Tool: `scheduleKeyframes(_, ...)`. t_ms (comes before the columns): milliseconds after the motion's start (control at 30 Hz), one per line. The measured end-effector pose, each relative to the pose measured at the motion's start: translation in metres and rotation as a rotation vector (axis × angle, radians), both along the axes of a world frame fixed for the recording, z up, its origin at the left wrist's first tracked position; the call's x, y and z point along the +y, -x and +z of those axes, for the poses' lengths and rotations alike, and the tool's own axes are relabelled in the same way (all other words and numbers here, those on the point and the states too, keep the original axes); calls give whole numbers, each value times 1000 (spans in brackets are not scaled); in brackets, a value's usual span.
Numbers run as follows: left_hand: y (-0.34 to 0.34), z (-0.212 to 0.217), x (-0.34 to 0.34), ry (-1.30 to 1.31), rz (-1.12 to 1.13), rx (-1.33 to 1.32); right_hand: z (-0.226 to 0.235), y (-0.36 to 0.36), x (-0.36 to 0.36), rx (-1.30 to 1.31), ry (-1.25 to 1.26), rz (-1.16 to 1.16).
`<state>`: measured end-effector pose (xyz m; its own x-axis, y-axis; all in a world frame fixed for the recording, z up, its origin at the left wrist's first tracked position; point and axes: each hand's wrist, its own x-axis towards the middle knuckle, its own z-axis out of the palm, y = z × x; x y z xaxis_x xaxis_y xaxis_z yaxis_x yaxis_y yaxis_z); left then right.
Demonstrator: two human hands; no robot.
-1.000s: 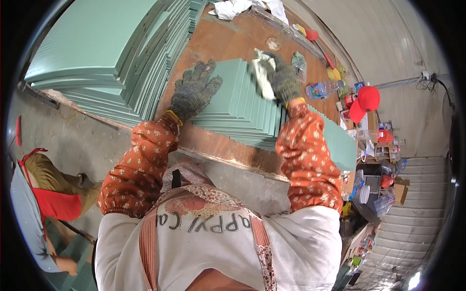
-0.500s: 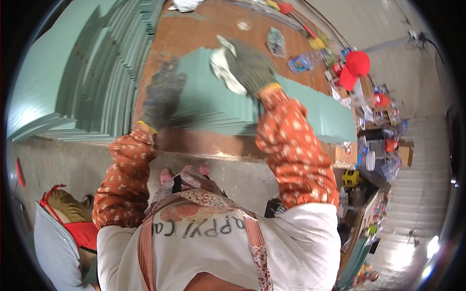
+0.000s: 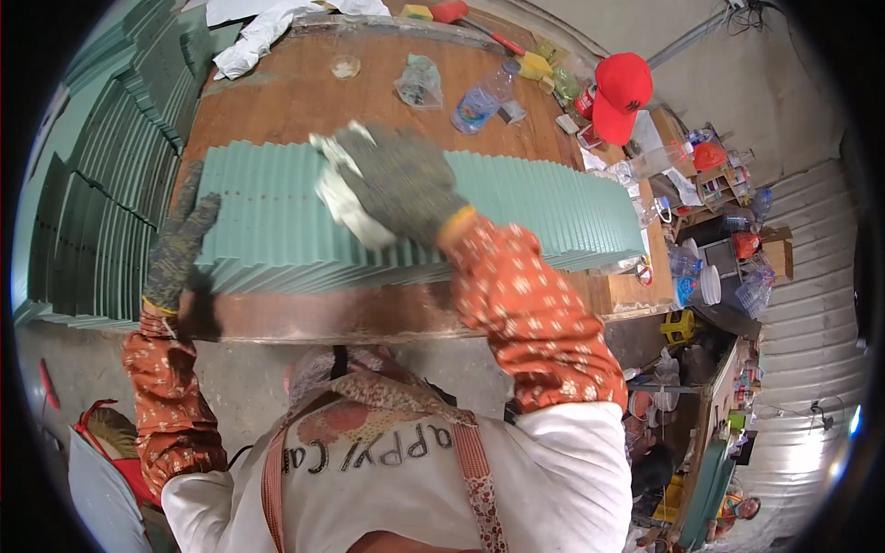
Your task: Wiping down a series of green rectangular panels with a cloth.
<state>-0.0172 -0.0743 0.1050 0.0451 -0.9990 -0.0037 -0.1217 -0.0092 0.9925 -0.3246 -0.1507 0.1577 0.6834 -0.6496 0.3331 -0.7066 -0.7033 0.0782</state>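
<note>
A row of thin green boards [image 3: 525, 207] leans overlapped across the table, their upper edges forming a stepped, ridged surface with a line of small dark spots at the left part. My right hand [image 3: 396, 184], in a dark grey knit glove with a yellow cuff, is closed on a white cloth [image 3: 350, 207] and presses it onto this surface left of the middle; motion blurs it slightly. At the row's left end, my gloved left hand [image 3: 180, 240] rests with fingers apart against the boards, holding nothing.
Taller stacks of green boards [image 3: 101, 212] stand at the left. Behind the row lie a plastic bottle [image 3: 484, 97], a clear plastic bag [image 3: 420, 83] and a small round dish [image 3: 345, 66]. A red cap [image 3: 622, 97] sits far right, near a cluttered shelf.
The whole view has shifted. My left hand, blurred before, has moved left and steadied at the row's end, uncovering the boards there. My right hand still holds the cloth on the boards.
</note>
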Motion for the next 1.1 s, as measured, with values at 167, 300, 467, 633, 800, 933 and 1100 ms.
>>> scheduleKeyframes(167,-8,8,14,70,40,-116,44,53,-58,-178,-77,86)
scheduleKeyframes(300,0,20,7,58,27,-116,108,138,-9,-363,-212,-244)
scheduleKeyframes(467,-4,13,4,57,-29,-75,29,92,9,195,-26,-48)
scheduleKeyframes(633,-9,5,18,-1,44,-10,34,67,-40,176,-488,-197)
scheduleKeyframes(800,9,17,5,37,46,-49,15,102,-106,79,-388,-304)
scheduleKeyframes(933,5,11,18,22,129,-59,68,122,-65,-318,-544,-302)
scheduleKeyframes(1100,1,15,9,58,153,-209,54,149,-9,-21,-119,-52)
